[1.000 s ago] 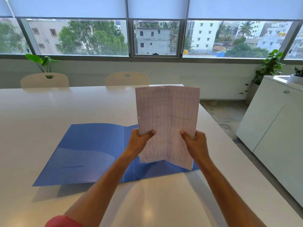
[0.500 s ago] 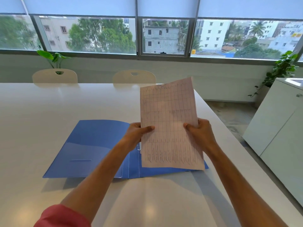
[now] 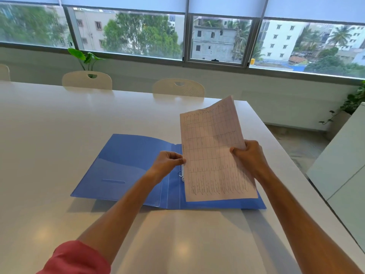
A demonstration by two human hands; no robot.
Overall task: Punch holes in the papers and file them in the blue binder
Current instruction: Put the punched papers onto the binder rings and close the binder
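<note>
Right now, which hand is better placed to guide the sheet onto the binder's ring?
Probably the left hand: it pinches the papers at the left edge, right above the ring. The right hand grips the far edge.

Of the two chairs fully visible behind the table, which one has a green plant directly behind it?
The left chair: green plant leaves rise just above its back. The right chair has only the wall and window behind it.
</note>
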